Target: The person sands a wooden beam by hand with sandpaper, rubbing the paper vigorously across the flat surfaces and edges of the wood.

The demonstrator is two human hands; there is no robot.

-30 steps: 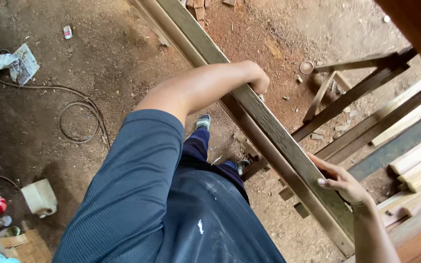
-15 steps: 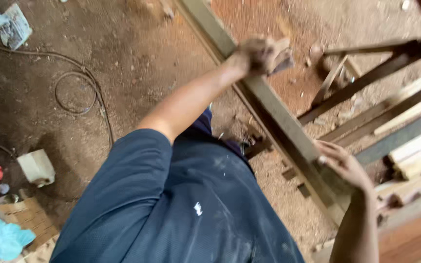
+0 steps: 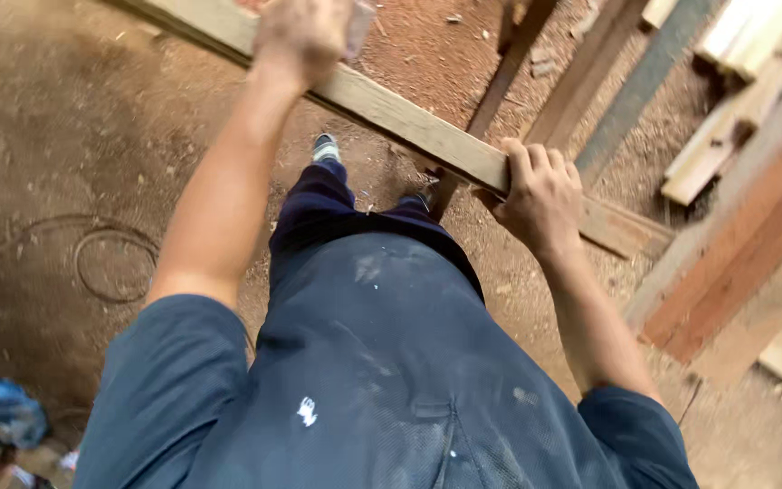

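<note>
A long pale wooden plank (image 3: 409, 118) runs from the upper left down to the right, in front of my body. My right hand (image 3: 540, 195) grips its upper edge, fingers curled over the top. At the top of the view my left hand (image 3: 300, 36) is a blurred, closed fist over the plank's far part, with a small pale object (image 3: 359, 23) sticking out of it. What that object is cannot be made out. I wear a dark blue shirt and trousers, and my shoes (image 3: 325, 145) stand on the dirt floor below the plank.
Stacked boards and beams (image 3: 735, 226) fill the right side. More timbers (image 3: 590, 81) lean across the upper right. A looped cable (image 3: 110, 263) lies on the dirt at left, and blue rubbish (image 3: 2, 412) sits at the lower left.
The view has swung, so the plank now lies more level. My right hand has closed over its edge. My left hand lifted off the plank and rose with the pale object.
</note>
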